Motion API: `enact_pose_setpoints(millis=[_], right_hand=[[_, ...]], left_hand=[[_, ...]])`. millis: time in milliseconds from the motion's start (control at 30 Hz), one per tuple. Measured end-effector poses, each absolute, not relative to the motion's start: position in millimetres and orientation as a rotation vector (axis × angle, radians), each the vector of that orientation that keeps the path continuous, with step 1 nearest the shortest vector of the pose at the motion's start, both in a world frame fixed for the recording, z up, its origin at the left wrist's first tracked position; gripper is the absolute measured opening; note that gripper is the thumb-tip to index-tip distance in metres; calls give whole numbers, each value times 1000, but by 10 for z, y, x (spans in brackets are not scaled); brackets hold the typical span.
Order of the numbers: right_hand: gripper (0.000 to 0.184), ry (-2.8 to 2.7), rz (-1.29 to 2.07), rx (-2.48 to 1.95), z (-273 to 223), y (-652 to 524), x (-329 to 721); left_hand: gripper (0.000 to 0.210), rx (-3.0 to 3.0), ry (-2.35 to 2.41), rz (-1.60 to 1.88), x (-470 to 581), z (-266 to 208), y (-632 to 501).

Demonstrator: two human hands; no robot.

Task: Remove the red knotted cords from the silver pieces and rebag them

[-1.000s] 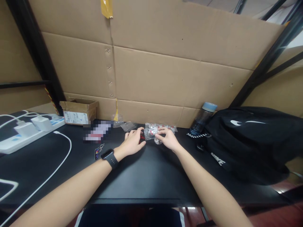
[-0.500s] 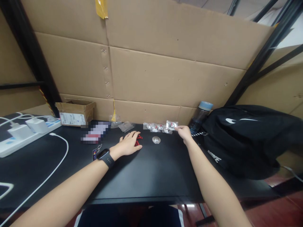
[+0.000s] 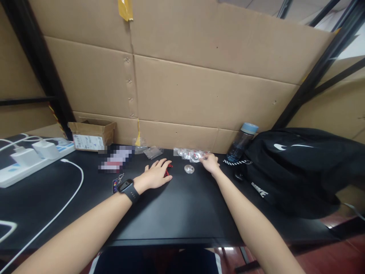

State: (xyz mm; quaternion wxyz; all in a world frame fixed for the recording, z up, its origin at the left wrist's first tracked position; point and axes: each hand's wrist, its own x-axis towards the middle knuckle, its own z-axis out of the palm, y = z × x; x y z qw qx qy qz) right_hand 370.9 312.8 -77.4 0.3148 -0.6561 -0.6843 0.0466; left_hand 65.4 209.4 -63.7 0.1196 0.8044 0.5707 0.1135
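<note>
My left hand [image 3: 156,174] lies palm down on the black table, fingers spread, over some thin red cords [image 3: 168,170] that show beside its fingertips. My right hand [image 3: 210,163] is closed in a pinch at the edge of a small clear plastic packet [image 3: 195,157] with a round silvery piece and a bit of red inside. Other such packets [image 3: 186,153] lie overlapping in a row along the cardboard wall. Between my hands, apart from both, rests a loose clear round disc [image 3: 189,169], domed and shiny.
Clear bags [image 3: 153,152] and an open cardboard box [image 3: 92,135] stand at the back left, near a white power strip [image 3: 37,160] with cables. A keychain [image 3: 115,185] lies by my left wrist. A water bottle [image 3: 242,142] and black backpack [image 3: 296,175] are on the right.
My right hand has moved left and slightly down, bringing its packet onto the row of packets. My left hand stays over the red cords.
</note>
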Motion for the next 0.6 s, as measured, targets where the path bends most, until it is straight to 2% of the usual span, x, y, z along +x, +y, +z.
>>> enact_pose_setpoints(millis=[133, 400, 600], right_hand=[[19, -1741, 76, -1856, -785, 3090, 3614], [29, -1833, -159, -1792, -763, 2977, 3561], [41, -2090, -75, -1483, -627, 2861, 3491]], left_hand=[[72, 2358, 1665, 338, 653, -640, 2094], [71, 2380, 1661, 327, 650, -631, 2086], [76, 2379, 1634, 383, 636, -657, 2118]])
